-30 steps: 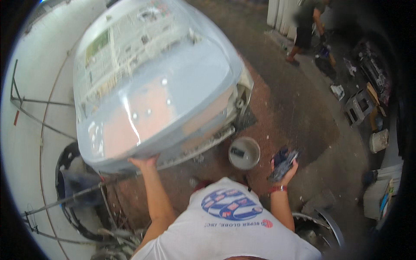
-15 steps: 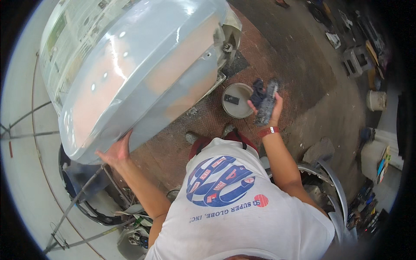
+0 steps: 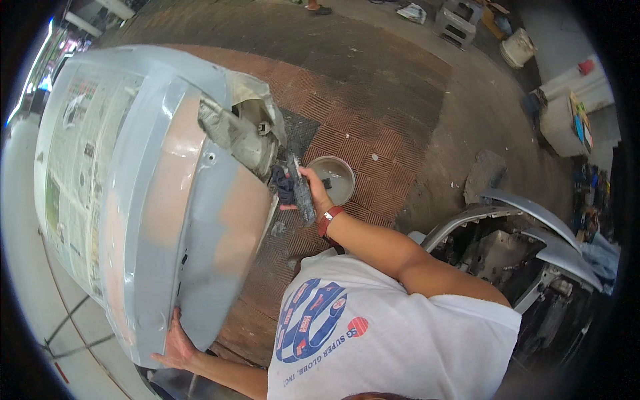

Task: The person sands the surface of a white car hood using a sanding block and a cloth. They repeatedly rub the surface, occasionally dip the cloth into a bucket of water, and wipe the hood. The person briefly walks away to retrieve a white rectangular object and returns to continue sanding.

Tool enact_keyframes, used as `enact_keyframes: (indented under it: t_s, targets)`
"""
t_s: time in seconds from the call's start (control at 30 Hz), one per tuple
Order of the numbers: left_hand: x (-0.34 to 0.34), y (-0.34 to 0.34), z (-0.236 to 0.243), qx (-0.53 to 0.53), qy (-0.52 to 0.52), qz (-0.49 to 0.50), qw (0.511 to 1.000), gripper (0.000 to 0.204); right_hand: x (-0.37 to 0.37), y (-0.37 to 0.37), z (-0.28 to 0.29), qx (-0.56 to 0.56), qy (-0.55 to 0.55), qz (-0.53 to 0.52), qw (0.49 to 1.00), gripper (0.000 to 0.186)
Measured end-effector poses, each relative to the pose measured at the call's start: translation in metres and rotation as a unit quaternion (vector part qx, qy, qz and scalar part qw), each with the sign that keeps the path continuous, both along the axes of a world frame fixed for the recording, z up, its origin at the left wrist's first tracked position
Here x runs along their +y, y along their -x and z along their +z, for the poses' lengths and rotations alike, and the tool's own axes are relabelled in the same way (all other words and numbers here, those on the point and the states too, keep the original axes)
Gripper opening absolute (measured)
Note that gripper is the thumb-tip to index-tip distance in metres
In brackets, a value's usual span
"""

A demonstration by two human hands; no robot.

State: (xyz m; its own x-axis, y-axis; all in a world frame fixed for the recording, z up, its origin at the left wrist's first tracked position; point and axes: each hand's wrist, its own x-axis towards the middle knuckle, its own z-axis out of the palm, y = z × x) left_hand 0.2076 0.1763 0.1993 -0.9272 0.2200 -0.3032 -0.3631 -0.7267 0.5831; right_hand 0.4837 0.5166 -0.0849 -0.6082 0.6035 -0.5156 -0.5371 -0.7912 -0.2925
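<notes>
A grey-primed car body panel with pinkish filler patches fills the left side. My left hand lies spread on its near lower end, fingers apart, holding nothing. In my right hand is a long, worn, dark grey sanding block, with a crumpled black cloth against its far side. This hand is close to the panel's right edge, and whether the cloth touches the panel I cannot tell. Just behind the right hand stands a round pale bucket holding a small dark block, partly hidden by the hand.
Paper masking covers the car's glass on the left. A wrinkled covering wraps the lamp area. Detached bumper parts lie close on my right. Grey plastic stools and a white bucket stand farther off.
My view has turned to the right. The right hand has carried the sanding block and cloth from beyond the bucket over to the panel's edge. My left hand stays on the panel.
</notes>
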Motion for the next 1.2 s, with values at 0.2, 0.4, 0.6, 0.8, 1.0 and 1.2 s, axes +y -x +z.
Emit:
enact_keyframes:
  t_s: [0.2,0.4,0.6,0.8,1.0,1.2]
  targets:
    - [-0.007,0.007,-0.014,0.050,0.030,-0.023,0.998,0.110,-0.009,-0.028,0.004,-0.038,0.001,-0.028,0.999,0.056]
    - [0.036,-0.023,-0.039,0.037,0.165,0.040,0.985,0.108,-0.023,-0.084,-0.022,-0.107,0.029,-0.130,0.985,0.065]
    - [0.069,-0.028,-0.100,0.135,0.264,0.031,0.955,0.103,-0.031,-0.143,-0.017,-0.150,0.050,-0.233,0.959,0.067]
    - [0.070,-0.022,-0.106,0.048,0.207,0.003,0.977,0.107,-0.047,-0.169,0.015,-0.197,0.034,-0.327,0.924,0.054]
    - [0.018,0.064,-0.164,-0.087,0.140,-0.114,0.980,0.116,-0.071,-0.155,0.009,-0.134,0.019,-0.354,0.925,0.049]
    - [0.010,0.064,-0.185,-0.133,0.153,-0.140,0.969,0.127,-0.105,-0.105,0.059,-0.140,0.038,-0.329,0.933,0.042]
